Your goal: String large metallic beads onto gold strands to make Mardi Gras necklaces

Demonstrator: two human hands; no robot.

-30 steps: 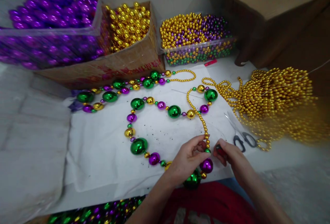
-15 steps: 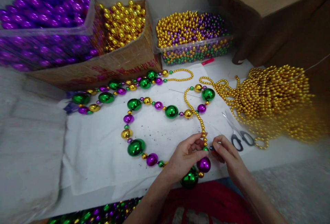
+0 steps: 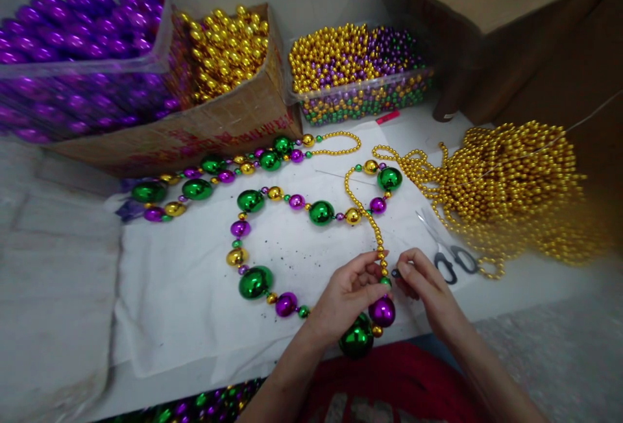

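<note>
Around 5 o'clock, left hand (image 3: 346,294) pinches the necklace (image 3: 321,213) by a small green bead (image 3: 385,281); right hand (image 3: 422,280) grips some dark thing (image 3: 395,273) beside it. Joining step, I'd guess; needs steady aim.

Ahead of you on the left, a clear bin (image 3: 97,68) of shiny purple beads (image 3: 73,24) stands next to gold beads (image 3: 226,47) in a red-printed cardboard box (image 3: 195,134). Farther right, a clear tub (image 3: 350,87) holds small mixed beads (image 3: 335,56). To your right, black-handled scissors (image 3: 449,248) lie near heaped gold strands (image 3: 516,167).
</note>
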